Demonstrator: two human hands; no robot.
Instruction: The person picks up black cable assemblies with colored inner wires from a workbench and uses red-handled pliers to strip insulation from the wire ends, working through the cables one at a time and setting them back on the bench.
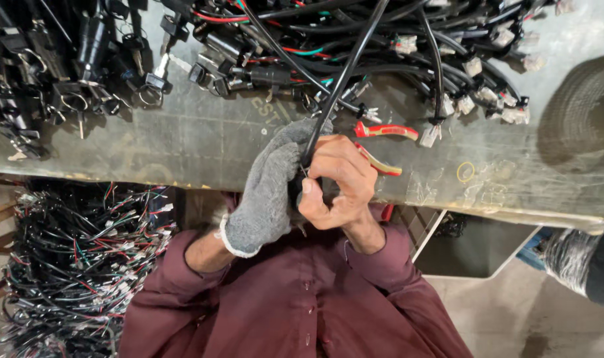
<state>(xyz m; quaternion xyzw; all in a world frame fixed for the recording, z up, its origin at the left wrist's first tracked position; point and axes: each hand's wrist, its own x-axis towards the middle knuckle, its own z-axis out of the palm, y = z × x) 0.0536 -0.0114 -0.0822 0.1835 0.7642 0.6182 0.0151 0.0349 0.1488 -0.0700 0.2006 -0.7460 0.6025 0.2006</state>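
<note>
My left hand, in a grey knit glove, and my bare right hand meet just at the near edge of the workbench. Both close on the lower end of a thick black cable, which runs up and away into a heap of black wire harnesses with white plugs. The right thumb presses against the cable's end beside the gloved fingers. Red-handled pliers lie on the bench just behind my right hand.
Black key switches with keys are piled at the bench's far left. A dark tape roll sits at the right, a yellow rubber ring near the edge. More harnesses are heaped on the floor at left; a bin stands below right.
</note>
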